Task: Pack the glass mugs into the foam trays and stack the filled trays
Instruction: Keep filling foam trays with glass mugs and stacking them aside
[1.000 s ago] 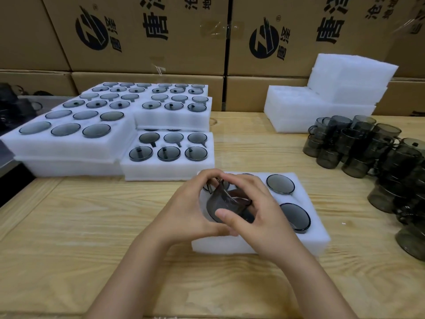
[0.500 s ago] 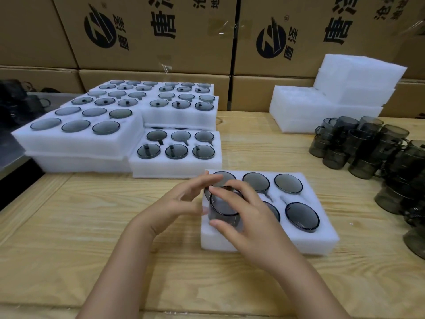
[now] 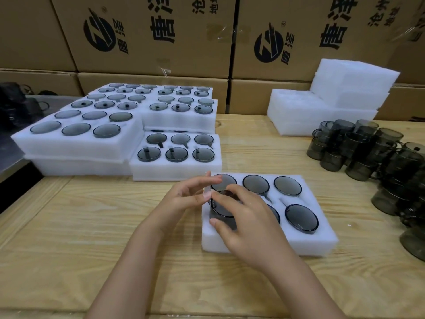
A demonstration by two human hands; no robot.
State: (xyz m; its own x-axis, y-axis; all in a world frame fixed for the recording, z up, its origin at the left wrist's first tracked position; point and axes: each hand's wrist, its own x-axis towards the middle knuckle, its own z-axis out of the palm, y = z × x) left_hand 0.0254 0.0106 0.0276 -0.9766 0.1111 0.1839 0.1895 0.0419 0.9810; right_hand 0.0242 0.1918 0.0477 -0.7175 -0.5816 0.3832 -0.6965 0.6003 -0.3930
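A white foam tray [image 3: 322, 242] lies in front of me with several smoky glass mugs sunk in its holes. My right hand [image 3: 248, 224] grips one grey glass mug [image 3: 224, 210] by its rim and side, upright and partly down in the tray's near left hole. My left hand [image 3: 188, 199] hovers just left of that mug, its fingers relaxed and spread, the fingertips close to the rim. Loose mugs [image 3: 358, 153] stand in a cluster at the right of the table.
Filled foam trays [image 3: 76, 146] are stacked at the left and back left, one single filled tray [image 3: 174, 171] beside them. Unfilled foam trays [image 3: 322, 107] are piled at the back right. Cardboard boxes [image 3: 149, 35] wall off the rear. Wooden table [image 3: 92, 226].
The mug went from tilted between both hands to upright in the near left hole. My left hand let go and opened; my right hand keeps its grip.
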